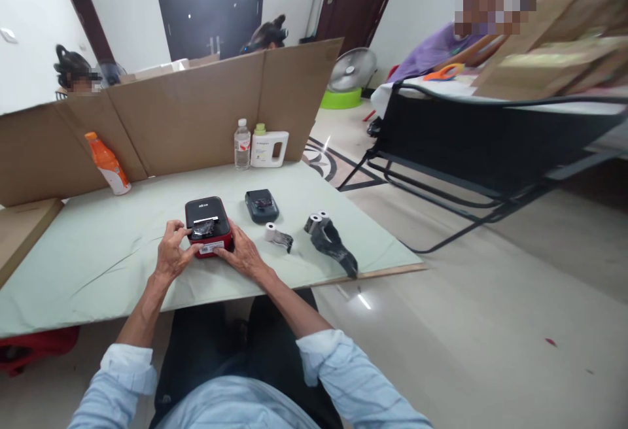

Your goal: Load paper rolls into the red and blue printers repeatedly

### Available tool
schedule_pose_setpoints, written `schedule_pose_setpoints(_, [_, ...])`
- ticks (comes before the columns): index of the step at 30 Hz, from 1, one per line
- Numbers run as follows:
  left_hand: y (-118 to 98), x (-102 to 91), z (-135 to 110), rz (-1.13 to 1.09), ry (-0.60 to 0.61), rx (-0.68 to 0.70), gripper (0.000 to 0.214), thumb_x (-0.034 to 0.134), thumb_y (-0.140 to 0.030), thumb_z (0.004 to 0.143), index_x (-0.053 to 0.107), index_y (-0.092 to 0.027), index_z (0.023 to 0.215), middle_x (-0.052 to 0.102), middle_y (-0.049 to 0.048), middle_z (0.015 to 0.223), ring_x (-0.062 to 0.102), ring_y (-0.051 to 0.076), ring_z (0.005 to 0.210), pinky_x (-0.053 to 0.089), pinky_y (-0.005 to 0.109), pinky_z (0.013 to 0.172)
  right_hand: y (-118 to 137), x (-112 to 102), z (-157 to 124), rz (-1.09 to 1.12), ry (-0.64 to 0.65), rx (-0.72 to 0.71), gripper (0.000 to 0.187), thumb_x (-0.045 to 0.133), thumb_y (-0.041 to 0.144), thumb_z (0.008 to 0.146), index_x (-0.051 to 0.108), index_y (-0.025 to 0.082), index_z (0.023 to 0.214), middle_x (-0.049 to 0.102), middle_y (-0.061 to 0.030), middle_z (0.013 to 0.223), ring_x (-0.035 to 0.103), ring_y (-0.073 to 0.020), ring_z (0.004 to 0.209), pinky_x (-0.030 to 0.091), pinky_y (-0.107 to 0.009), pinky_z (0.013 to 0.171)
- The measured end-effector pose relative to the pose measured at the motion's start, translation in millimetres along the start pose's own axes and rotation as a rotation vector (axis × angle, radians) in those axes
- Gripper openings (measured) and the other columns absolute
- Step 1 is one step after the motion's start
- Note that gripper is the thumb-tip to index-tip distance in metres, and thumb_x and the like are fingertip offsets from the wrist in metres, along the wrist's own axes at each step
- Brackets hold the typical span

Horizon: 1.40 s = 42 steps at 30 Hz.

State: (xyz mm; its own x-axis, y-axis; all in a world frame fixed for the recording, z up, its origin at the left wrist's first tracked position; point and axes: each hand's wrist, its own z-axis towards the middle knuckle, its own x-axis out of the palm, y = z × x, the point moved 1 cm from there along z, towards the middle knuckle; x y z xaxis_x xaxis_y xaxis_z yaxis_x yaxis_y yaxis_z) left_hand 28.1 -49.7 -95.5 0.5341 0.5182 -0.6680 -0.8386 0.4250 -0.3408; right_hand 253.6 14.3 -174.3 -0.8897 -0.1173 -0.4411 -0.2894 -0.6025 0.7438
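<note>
Red-and-black device (210,212): on surface (122,256), near edge, left of centre. Left hand (173,250): gripping device at left side, thumb on near face. Right hand (244,254): gripping right side, thumb at white label (212,247) on near face. Dark crumpled film (204,229): on device top. Smaller dark device (261,205): far right of first, well apart from both hands. White roll (271,231) with dark strip: right of right hand. Orange bottle (108,166): far left, before cardboard panel (196,118).
</note>
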Motion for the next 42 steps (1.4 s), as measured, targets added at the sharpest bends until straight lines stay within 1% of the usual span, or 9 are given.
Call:
schedule_pose_setpoints(7, [2,-3.4,4,0.013,0.079,-0.068,0.03,0.081,-0.039,0.084,0.072,-0.021,0.106,0.059,0.0069,0.115,0.066,0.022,0.103,0.062,0.035,0.083,1,3,3,0.001,-0.005,0.022,0.094,0.077,0.052,0.089,0.032,0.021,0.166,0.055,-0.0195,0.157,0.054,-0.0365,0.145,0.046,-0.057,0.12])
schedule_pose_setpoints(11, [-2,-6.6,4,0.004,0.081,-0.076,0.032,0.08,-0.038,0.085,0.071,-0.021,0.11,0.06,0.0068,0.114,0.067,0.023,0.104,0.062,0.033,0.078,1,5,5,0.008,-0.014,0.031,0.094,0.079,0.046,0.088,0.032,0.022,0.166,0.054,-0.0187,0.159,0.054,-0.0349,0.146,0.046,-0.056,0.121])
schedule_pose_setpoints(20, [-7,-9.2,9,-0.082,0.105,-0.095,0.033,0.074,-0.02,0.08,0.066,-0.021,0.112,0.064,0.0078,0.119,0.067,0.021,0.099,0.06,0.029,0.068,-1,4,5,0.023,-0.007,0.037,0.094,0.078,0.049,0.089,0.031,0.024,0.167,0.054,-0.0187,0.159,0.053,-0.0352,0.147,0.044,-0.057,0.121])
schedule_pose_setpoints(23, [-8,-7.6,14,-0.086,0.119,-0.082,0.043,0.073,-0.018,0.078,0.066,-0.022,0.121,0.064,0.0099,0.125,0.067,0.023,0.105,0.062,0.033,0.075,0,3,4,0.033,-0.002,0.02,0.093,0.076,0.052,0.09,0.032,0.023,0.166,0.053,-0.0186,0.159,0.053,-0.0349,0.146,0.044,-0.056,0.121])
schedule_pose_setpoints(27, [-11,-3.9,22,-0.082,0.105,0.018,0.05,0.073,-0.014,0.078,0.069,-0.023,0.127,0.065,0.011,0.128,0.065,0.027,0.119,0.059,0.047,0.102,1,2,4,0.031,0.004,0.026,0.094,0.075,0.057,0.09,0.032,0.02,0.166,0.054,-0.0198,0.157,0.053,-0.0358,0.146,0.045,-0.056,0.121])
schedule_pose_setpoints(29, [-12,-2.1,25,-0.086,0.1,0.063,0.045,0.07,-0.011,0.079,0.074,-0.024,0.122,0.067,0.0105,0.126,0.065,0.027,0.119,0.056,0.05,0.107,2,1,3,0.029,-0.005,0.025,0.094,0.075,0.057,0.09,0.032,0.022,0.166,0.055,-0.019,0.156,0.054,-0.0358,0.145,0.046,-0.056,0.12])
schedule_pose_setpoints(34, [-17,1.3,35,-0.122,0.098,0.124,0.022,0.065,-0.013,0.09,0.081,-0.025,0.099,0.073,0.0092,0.113,0.068,0.025,0.109,0.059,0.047,0.1,2,0,2,0.014,-0.035,0.016,0.093,0.074,0.057,0.091,0.032,0.021,0.166,0.053,-0.0194,0.158,0.052,-0.0364,0.146,0.046,-0.057,0.12])
schedule_pose_setpoints(38, [-19,1.3,47,-0.211,0.051,0.063,0.014,0.067,-0.023,0.094,0.08,-0.024,0.09,0.076,0.0093,0.104,0.072,0.025,0.101,0.06,0.046,0.095,4,-5,5,-0.013,-0.109,0.022,0.09,0.073,0.054,0.092,0.036,0.018,0.165,0.054,-0.0219,0.156,0.053,-0.0375,0.145,0.047,-0.058,0.119])
schedule_pose_setpoints(42, [-20,-0.2,62,-0.303,0.043,0.009,0.014,0.065,-0.027,0.094,0.077,-0.023,0.088,0.078,0.0084,0.098,0.073,0.024,0.097,0.061,0.042,0.093,24,-25,25,-0.061,-0.215,-0.056,0.075,0.072,0.05,0.093,0.049,0.02,0.158,0.06,-0.0194,0.15,0.058,-0.0368,0.137,0.049,-0.057,0.117])
